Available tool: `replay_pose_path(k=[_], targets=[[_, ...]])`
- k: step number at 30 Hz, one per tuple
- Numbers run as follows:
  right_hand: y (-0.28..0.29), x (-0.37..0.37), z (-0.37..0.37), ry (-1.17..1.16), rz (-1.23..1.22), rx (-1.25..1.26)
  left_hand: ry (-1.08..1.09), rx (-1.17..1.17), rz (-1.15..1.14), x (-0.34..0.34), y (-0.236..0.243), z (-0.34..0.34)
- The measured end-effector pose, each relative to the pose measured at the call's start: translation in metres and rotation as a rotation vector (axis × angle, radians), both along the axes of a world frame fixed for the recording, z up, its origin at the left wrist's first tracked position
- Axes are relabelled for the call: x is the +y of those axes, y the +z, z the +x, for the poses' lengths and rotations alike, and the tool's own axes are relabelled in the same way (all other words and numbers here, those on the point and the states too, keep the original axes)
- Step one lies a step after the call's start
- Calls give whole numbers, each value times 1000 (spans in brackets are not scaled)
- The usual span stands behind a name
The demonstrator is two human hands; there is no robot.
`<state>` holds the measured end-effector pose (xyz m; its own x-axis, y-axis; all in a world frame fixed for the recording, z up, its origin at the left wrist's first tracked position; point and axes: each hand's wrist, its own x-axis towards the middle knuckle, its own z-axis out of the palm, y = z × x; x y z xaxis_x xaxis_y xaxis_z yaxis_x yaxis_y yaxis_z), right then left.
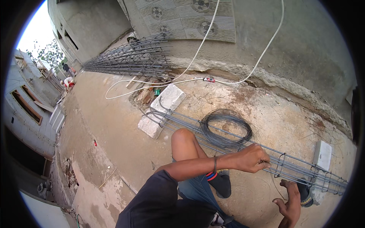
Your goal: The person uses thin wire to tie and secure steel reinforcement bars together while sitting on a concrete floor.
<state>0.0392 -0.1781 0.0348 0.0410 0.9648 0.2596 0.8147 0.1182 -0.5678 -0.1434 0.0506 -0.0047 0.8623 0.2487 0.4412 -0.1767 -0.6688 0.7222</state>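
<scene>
My left hand (253,157) is closed at the long rebar cage (280,167), its fingertips pinched on something too small to make out. My right hand (287,201) is below the cage, fingers bent but apart, beside a thin hanging wire (277,187). A coil of dark tie wire (246,129) lies on the cage's middle. The cage rests on a white block (149,125) at its far end and a pale block (322,154) at the right. My bent knee and feet are beside it.
A bundle of rebar cages (125,57) lies along the wall. A white cable (243,80) with a red connector runs over the ground. Two people (68,81) are at the far left, near unfinished buildings. A small red object (95,143) lies on the ground at left.
</scene>
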Motion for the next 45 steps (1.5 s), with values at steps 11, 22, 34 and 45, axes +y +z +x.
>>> replay_pose_path(k=[11, 22, 34, 45], targets=[[0, 38, 10, -180, 255, -251, 46, 24, -558, 5, -11, -33], [-9, 26, 30, -203, 391, 105, -181, -84, -21, 9, 5, -40], [11, -6, 9, 51, -298, 558, -140, 64, 76, 37, -5, -42], [-25, -16, 41, -81, -263, 446, -143, 298, -37, 37, 20, -37]])
